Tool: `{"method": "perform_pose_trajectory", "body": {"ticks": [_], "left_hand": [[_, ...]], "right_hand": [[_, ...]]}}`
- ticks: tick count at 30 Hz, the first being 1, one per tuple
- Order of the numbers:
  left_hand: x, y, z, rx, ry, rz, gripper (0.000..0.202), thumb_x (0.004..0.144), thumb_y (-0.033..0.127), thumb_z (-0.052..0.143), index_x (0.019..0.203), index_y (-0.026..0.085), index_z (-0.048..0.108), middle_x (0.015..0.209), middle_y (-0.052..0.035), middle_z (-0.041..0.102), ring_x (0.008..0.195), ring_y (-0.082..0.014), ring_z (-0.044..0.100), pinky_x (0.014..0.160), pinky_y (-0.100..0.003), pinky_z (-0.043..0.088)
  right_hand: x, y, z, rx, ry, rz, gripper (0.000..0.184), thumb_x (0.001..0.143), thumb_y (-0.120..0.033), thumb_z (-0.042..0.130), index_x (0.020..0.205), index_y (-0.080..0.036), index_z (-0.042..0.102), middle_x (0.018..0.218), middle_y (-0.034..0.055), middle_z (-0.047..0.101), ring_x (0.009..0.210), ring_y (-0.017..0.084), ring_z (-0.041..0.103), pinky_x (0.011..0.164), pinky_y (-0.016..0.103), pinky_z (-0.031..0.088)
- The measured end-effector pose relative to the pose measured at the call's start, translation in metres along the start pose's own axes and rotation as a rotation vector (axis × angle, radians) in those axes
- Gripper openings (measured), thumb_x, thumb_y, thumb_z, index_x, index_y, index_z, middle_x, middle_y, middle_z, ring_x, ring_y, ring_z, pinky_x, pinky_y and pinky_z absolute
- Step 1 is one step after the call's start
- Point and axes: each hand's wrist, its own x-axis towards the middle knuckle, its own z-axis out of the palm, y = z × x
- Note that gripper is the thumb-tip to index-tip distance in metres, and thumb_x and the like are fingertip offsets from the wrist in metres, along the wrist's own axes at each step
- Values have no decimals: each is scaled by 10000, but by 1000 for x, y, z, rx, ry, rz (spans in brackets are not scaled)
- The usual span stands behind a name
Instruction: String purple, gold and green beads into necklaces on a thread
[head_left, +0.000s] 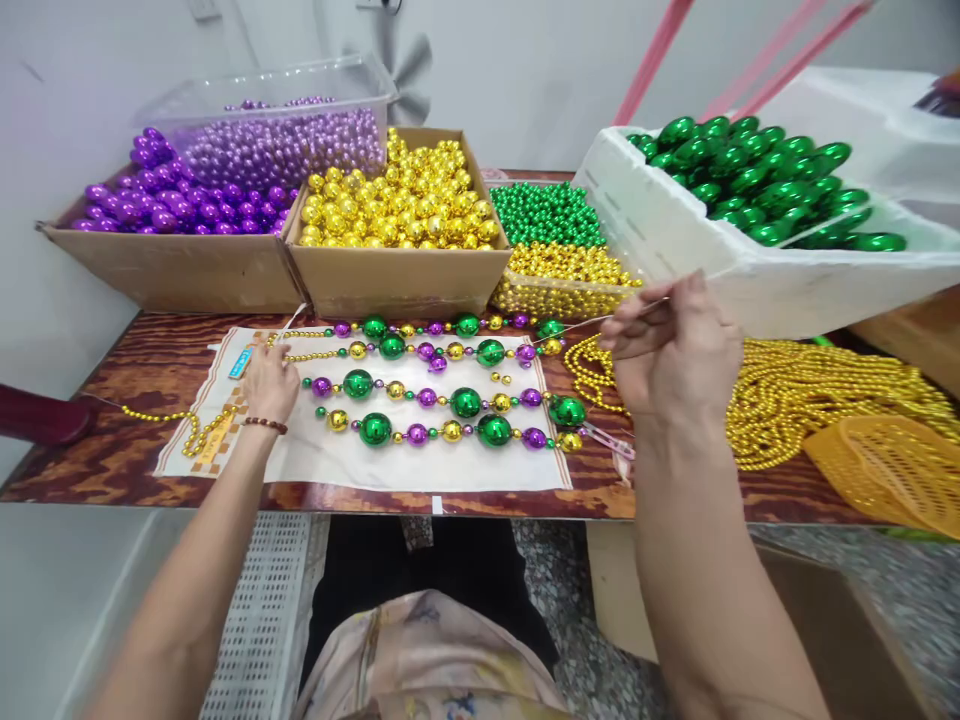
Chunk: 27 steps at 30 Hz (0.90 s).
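Several strung rows of green, purple and gold beads (431,400) lie on a white cloth (337,465) on the wooden table. My left hand (268,383) rests on the cloth at the left ends of the strands, fingers curled down on the small gold beads there. My right hand (671,345) is raised at the right end of the rows, fingers pinched on a thin needle or wire (592,322) that runs left toward the top strand.
Cardboard boxes of purple beads (161,200) and gold beads (397,205) stand behind the cloth, with a clear bin of small purple beads (285,145). Trays of small green and gold beads (555,245), a tilted white box of green beads (757,180), gold strands (817,395) and an orange scoop (892,470) lie right.
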Motion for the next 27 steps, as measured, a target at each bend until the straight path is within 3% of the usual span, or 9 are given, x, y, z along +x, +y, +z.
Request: {"method": "perform_pose_trajectory", "body": {"ticks": [2,3,6,8,9,12,15,22,27], "left_hand": [[-18,51,-10,-171,59,230,326,846,257,515,1125,168,659,1197,-140,641,1204,-286,563,1032,-432,453],[-28,80,-13,-331,-29,353,317,894,304,493,1143,179,645,1189,-122,649,1181,-253,577,1018,-405,466],[-56,161,-14,-780,-528,544,333,960,391,452,1181,191,600,1059,-94,687,1023,-182,637,894,-326,514],[-65,192,-14,-933,-825,514,348,970,445,436,1115,181,610,826,-57,663,751,-131,629,687,-262,511],[-66,199,-15,-967,-894,469,336,955,462,468,1052,180,621,713,-23,608,611,-100,563,570,-230,459],[-56,190,-29,-982,-842,315,262,854,448,636,836,188,614,539,58,390,420,-44,283,398,-212,206],[-34,159,-54,-978,-676,240,230,798,404,682,744,196,601,492,81,273,403,-43,183,396,-226,127],[42,78,-121,-845,-16,94,170,835,324,628,723,221,552,476,93,206,387,-65,157,385,-243,161],[95,35,-154,-679,389,-9,161,910,113,489,756,146,522,511,91,419,417,-32,346,462,-190,309]], "right_hand": [[-7,-4,19,-7,-148,33,216,859,-340,603,745,-157,625,610,6,654,473,124,625,403,217,477],[-11,-6,31,-6,-202,38,220,851,-358,619,748,-163,625,615,2,657,479,125,628,399,215,481],[-20,-10,63,-13,-311,78,256,849,-419,650,749,-186,612,620,-17,653,496,113,631,406,200,487],[-21,-12,76,-21,-354,108,297,853,-477,650,751,-202,603,629,-27,654,512,109,637,410,190,487],[-20,-13,77,-22,-357,120,311,855,-495,647,752,-206,598,634,-30,655,520,108,641,409,186,484],[-11,-12,64,-11,-267,148,313,870,-479,645,736,-204,576,614,-37,632,507,100,623,401,177,463],[-2,-5,37,-2,-137,197,291,909,-403,616,710,-195,573,598,-26,604,479,97,589,401,187,449],[-16,29,-28,-112,-6,259,311,918,-211,514,644,-189,660,568,37,603,416,116,552,379,203,454],[-34,51,-67,-426,-71,418,219,826,-156,603,647,-205,718,586,78,627,390,154,543,322,213,425]]}}
